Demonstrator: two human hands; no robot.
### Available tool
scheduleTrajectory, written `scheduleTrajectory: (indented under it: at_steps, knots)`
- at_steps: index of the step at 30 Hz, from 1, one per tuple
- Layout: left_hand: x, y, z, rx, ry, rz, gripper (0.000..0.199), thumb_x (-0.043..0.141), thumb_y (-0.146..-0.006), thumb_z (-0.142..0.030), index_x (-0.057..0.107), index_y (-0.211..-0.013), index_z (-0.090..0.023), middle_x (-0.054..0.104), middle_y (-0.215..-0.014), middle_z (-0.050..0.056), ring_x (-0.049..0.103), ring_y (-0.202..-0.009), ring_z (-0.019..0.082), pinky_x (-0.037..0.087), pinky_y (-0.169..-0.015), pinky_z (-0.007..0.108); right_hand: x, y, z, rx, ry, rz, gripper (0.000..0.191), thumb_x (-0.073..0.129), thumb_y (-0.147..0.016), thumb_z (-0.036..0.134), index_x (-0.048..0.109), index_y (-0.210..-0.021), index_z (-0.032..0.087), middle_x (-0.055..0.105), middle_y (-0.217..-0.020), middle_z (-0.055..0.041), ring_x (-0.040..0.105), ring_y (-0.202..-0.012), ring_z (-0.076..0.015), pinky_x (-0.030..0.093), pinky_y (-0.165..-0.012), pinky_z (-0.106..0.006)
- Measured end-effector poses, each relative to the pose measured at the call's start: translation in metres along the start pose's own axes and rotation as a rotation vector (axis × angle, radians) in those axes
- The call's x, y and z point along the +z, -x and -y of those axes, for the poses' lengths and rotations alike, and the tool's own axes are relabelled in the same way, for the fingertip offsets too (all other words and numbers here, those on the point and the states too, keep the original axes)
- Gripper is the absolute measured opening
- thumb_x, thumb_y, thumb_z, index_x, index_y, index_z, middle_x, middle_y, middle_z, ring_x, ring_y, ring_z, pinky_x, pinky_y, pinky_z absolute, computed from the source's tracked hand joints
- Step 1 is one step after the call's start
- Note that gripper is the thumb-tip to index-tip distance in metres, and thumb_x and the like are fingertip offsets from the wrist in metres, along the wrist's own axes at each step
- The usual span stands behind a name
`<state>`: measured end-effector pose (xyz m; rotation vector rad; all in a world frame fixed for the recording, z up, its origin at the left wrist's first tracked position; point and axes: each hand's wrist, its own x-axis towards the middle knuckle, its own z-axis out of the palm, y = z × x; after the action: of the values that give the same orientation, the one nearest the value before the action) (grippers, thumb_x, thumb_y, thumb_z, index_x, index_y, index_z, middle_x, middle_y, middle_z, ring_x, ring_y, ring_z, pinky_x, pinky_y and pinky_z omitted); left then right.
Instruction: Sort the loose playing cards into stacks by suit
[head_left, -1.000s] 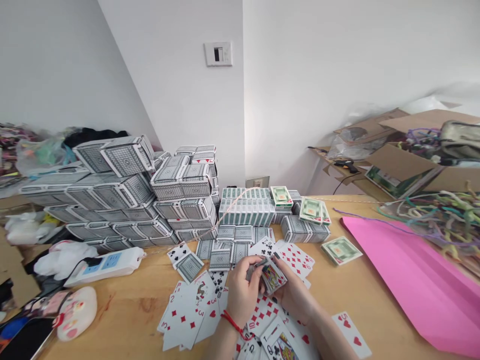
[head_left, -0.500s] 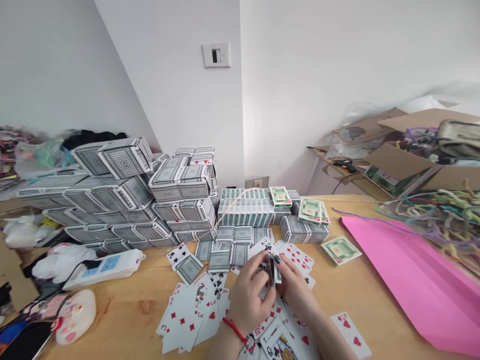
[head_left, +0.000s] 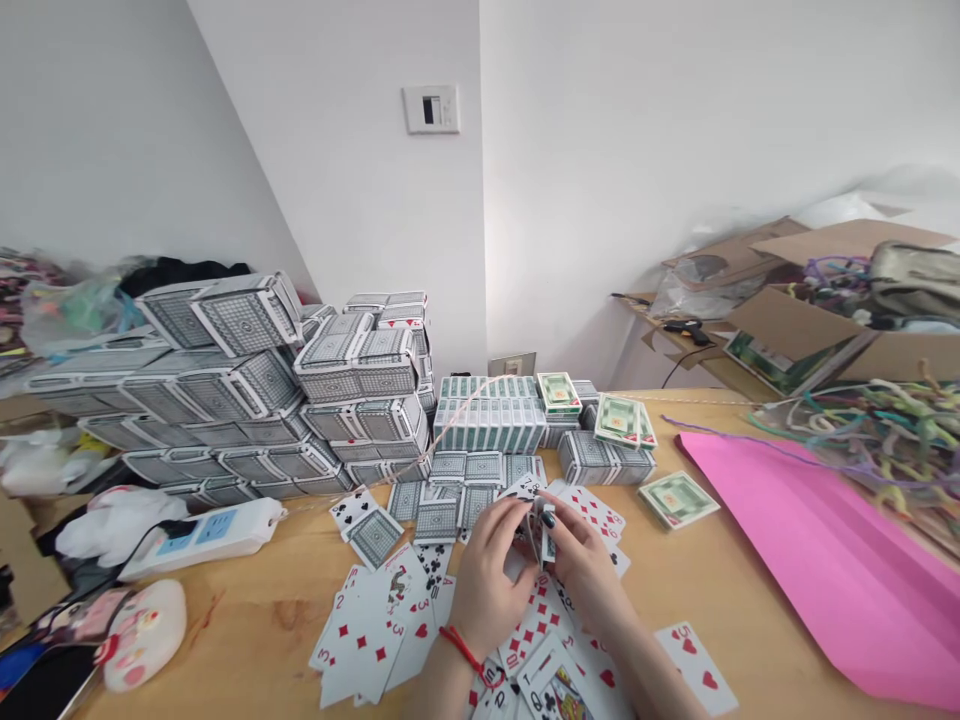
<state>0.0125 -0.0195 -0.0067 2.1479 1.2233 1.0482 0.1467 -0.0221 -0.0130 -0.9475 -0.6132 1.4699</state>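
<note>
Both hands meet over the middle of the table. My left hand (head_left: 496, 565), a red cord round its wrist, is closed on the left side of some playing cards (head_left: 548, 545) seen nearly edge-on. On the other side my right hand (head_left: 581, 550), dark polish on its thumbnail, pinches the same cards; they look bent, and how many there are is hidden. Loose face-up cards (head_left: 360, 640) fan out to the left, and more lie beneath my wrists. Beside my right forearm is a five of hearts (head_left: 697, 668). Several face-down cards (head_left: 437, 520) lie just beyond my left hand.
Block-like structures built of folded cards (head_left: 247, 315) rise at the back left. Green card boxes (head_left: 626, 420) stand at the back, another box (head_left: 679, 500) to the right. A pink sheet (head_left: 810, 570), a tangle of cords (head_left: 892, 440) and a power strip (head_left: 202, 540) flank the work area.
My hands have shifted slightly, and the held cards have turned and spread a little between the fingers. The view has moved a touch; the cards on the table look unchanged.
</note>
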Motion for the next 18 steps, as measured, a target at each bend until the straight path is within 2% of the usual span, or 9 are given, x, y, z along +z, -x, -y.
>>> scheduleTrajectory:
  at_steps: [7, 11, 15, 18]
  knots:
    - [0.0037, 0.0022, 0.0029, -0.006, -0.016, -0.012, 0.057, 0.047, -0.072, -0.003, 0.038, -0.124, -0.025, 0.044, -0.125, 0.006, 0.040, -0.118, 0.021, 0.039, -0.097, 0.039, -0.0013, -0.0013, -0.0022, -0.051, 0.009, -0.038, 0.041, 0.065, -0.069, 0.039, 0.056, -0.106, 0.024, 0.061, -0.106, -0.0062, 0.058, -0.094, -0.0235, 0.047, -0.077, -0.034]
    - [0.0053, 0.0024, 0.0041, 0.013, -0.033, -0.019, 0.057, 0.045, -0.072, -0.001, 0.038, -0.124, -0.026, 0.042, -0.126, 0.005, 0.037, -0.120, 0.021, 0.037, -0.099, 0.039, -0.0005, 0.0000, -0.0022, -0.108, 0.164, -0.110, 0.044, 0.064, -0.068, 0.040, 0.054, -0.108, 0.024, 0.061, -0.108, -0.0064, 0.058, -0.094, -0.0235, 0.047, -0.077, -0.034]
    - [0.0057, 0.0028, 0.0056, 0.036, -0.038, -0.025, 0.058, 0.045, -0.072, 0.000, 0.039, -0.123, -0.025, 0.042, -0.126, 0.005, 0.037, -0.120, 0.020, 0.037, -0.100, 0.039, 0.0023, 0.0018, -0.0013, -0.175, 0.321, -0.115, 0.045, 0.065, -0.068, 0.037, 0.053, -0.108, 0.021, 0.059, -0.108, -0.0086, 0.056, -0.097, -0.0247, 0.044, -0.084, -0.039]
    - [0.0050, 0.0025, 0.0059, 0.050, -0.057, -0.043, 0.057, 0.045, -0.072, 0.000, 0.041, -0.122, -0.025, 0.044, -0.124, 0.005, 0.038, -0.119, 0.021, 0.038, -0.099, 0.039, 0.0020, 0.0019, -0.0020, -0.207, 0.376, -0.123, 0.045, 0.065, -0.068, 0.036, 0.053, -0.108, 0.021, 0.058, -0.110, -0.0095, 0.056, -0.097, -0.0244, 0.045, -0.084, -0.039]
